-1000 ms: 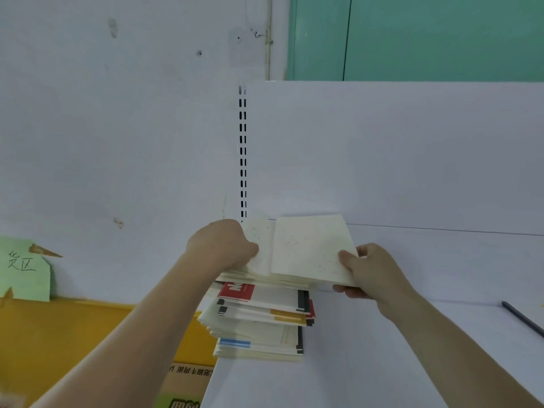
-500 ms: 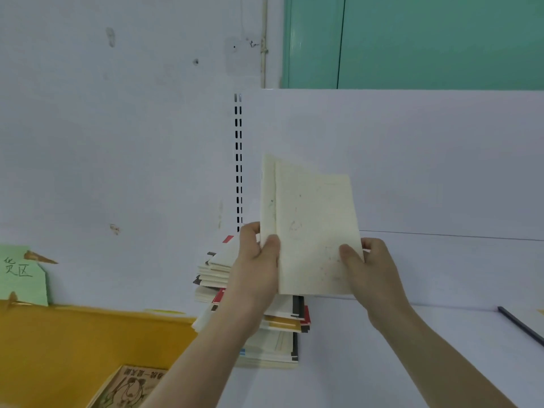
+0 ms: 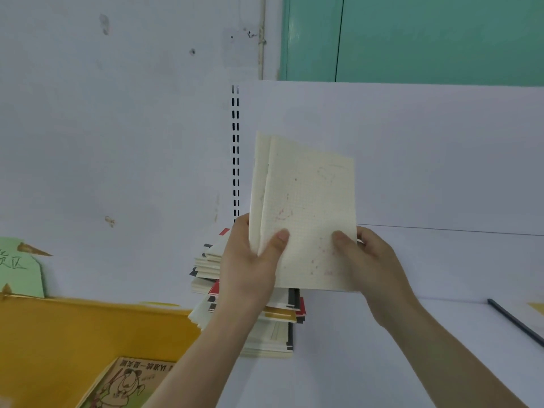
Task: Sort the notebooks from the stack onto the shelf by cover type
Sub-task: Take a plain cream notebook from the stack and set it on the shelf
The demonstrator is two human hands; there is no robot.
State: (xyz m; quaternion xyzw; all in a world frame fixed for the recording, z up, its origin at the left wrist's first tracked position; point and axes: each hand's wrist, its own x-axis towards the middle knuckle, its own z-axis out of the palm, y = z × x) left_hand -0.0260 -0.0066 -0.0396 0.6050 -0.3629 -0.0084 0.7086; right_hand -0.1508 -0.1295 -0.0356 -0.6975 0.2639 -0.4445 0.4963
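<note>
I hold a cream notebook (image 3: 306, 207) with a faint grid and red specks upright in front of me. My left hand (image 3: 250, 260) grips its lower left edge, thumb on the cover. My right hand (image 3: 368, 257) grips its lower right corner. A second cream cover edge shows behind it on the left. Below and behind it, a messy stack of notebooks (image 3: 273, 325) with red, black and yellow spine marks lies on the white shelf (image 3: 382, 348), at its left end. My left forearm hides part of the stack.
The white shelf back panel (image 3: 441, 157) rises behind, with a slotted upright rail (image 3: 235, 148). A dark pencil (image 3: 515, 322) lies on the shelf at far right. A yellow surface (image 3: 73, 334) sits lower left, with a cartoon-cover book (image 3: 126, 384) and a green paper sign (image 3: 20, 266).
Both hands lifted the cream notebook off the stack and tilted it from flat to upright. Since half a second ago it has barely moved.
</note>
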